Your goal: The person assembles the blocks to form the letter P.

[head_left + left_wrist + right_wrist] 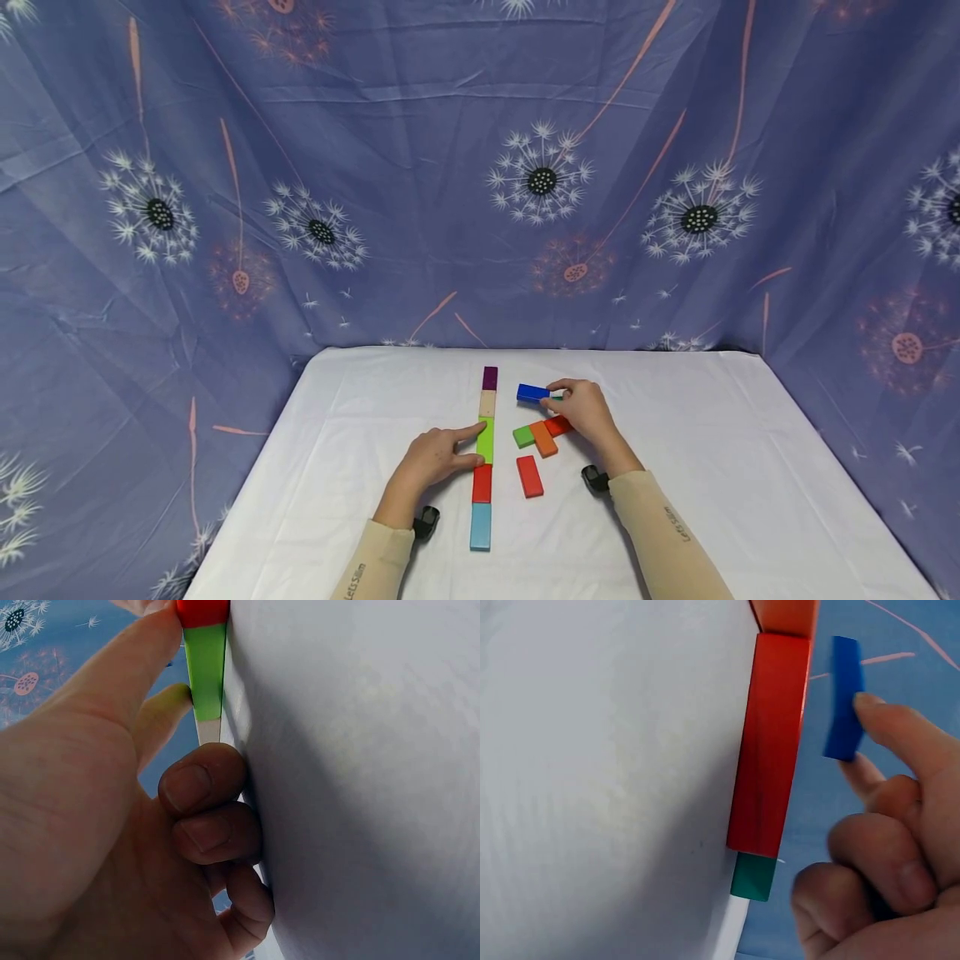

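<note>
A straight column of blocks runs front to back: purple, beige, lime green, red and light blue. My left hand touches the column's left side with thumb and index finger, at the lime green block; its other fingers are curled in the left wrist view. My right hand pinches a blue block between thumb and index finger. The blue block appears raised off the table in the right wrist view.
Right of the column lie a green block, an orange block and a red block close together. A separate red block is nearer. A dark green block is partly hidden by my right hand in the head view.
</note>
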Available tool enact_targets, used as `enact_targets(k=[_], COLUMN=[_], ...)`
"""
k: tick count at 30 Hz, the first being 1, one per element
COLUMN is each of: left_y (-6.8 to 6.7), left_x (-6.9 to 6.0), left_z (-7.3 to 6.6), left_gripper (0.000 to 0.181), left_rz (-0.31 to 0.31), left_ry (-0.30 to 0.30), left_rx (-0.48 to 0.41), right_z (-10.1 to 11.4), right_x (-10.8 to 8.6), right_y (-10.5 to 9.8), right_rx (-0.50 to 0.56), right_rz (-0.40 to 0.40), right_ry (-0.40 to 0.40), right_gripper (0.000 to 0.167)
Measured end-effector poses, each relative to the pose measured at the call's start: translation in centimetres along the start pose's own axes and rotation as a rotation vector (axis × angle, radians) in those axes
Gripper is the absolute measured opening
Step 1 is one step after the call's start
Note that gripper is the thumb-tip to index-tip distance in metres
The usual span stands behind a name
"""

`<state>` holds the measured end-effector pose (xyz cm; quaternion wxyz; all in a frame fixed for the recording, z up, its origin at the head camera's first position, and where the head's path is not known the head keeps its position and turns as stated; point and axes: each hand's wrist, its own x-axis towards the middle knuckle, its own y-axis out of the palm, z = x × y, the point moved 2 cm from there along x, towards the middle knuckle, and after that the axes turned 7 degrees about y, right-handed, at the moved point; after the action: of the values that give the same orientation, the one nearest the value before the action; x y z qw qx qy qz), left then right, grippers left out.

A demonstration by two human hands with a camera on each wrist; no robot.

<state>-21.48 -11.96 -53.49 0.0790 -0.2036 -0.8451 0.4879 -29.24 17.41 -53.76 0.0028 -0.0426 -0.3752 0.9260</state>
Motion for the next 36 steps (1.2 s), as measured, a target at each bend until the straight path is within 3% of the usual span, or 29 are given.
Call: enact_targets(k=[7, 19, 36], left_y=[0.0, 0.0, -0.2], left_x=[0.0, -0.1, -0.3], left_z=[0.0, -0.2, -0.3], left_gripper=[0.067, 0.066, 0.065], left_rz=[-0.001, -0.006, -0.021], left_ry=[0.006, 0.013, 0.019], left_rx=[0.003, -0.017, -0.021], right_z=[0.6, 1.6, 2.2], right_x=[0.6, 3.0, 5.9], right_y=[-0.3, -0.3, 1.3], right_rx=[0.092, 0.088, 0.067], right_rz=[-0.019, -0.006, 0.071], right_ry=[-0.002, -0.008, 0.065], right_gripper=[0.034, 0.035, 0.036])
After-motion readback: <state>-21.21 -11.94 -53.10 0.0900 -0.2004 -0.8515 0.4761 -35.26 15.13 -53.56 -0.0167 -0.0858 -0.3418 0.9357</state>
